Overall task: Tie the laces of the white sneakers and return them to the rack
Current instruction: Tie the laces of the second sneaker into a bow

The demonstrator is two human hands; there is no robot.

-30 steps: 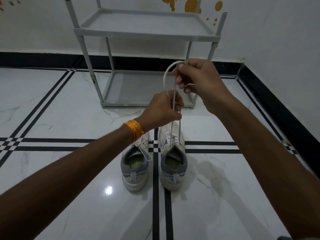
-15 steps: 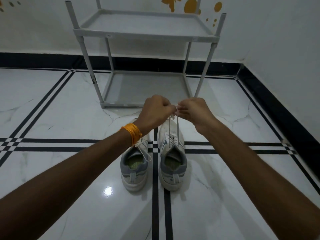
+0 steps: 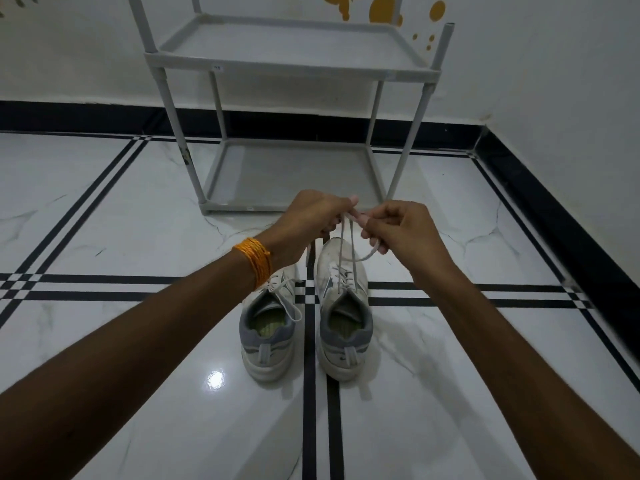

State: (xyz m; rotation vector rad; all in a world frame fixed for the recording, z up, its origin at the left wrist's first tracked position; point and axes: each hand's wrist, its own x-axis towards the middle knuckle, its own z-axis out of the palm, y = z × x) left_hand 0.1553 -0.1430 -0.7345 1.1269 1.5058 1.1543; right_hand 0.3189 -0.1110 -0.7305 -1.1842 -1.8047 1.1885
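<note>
Both hands meet above the right sneaker (image 3: pixel 344 306): the left hand (image 3: pixel 313 220) pinches its laces (image 3: pixel 346 251) taut, and the right hand (image 3: pixel 398 226) is closed on a loop of the same lace. Beside it, the left sneaker (image 3: pixel 268 327) sits with laces loose, both on the floor (image 3: pixel 104 220) before the grey rack (image 3: pixel 291 64).
</note>
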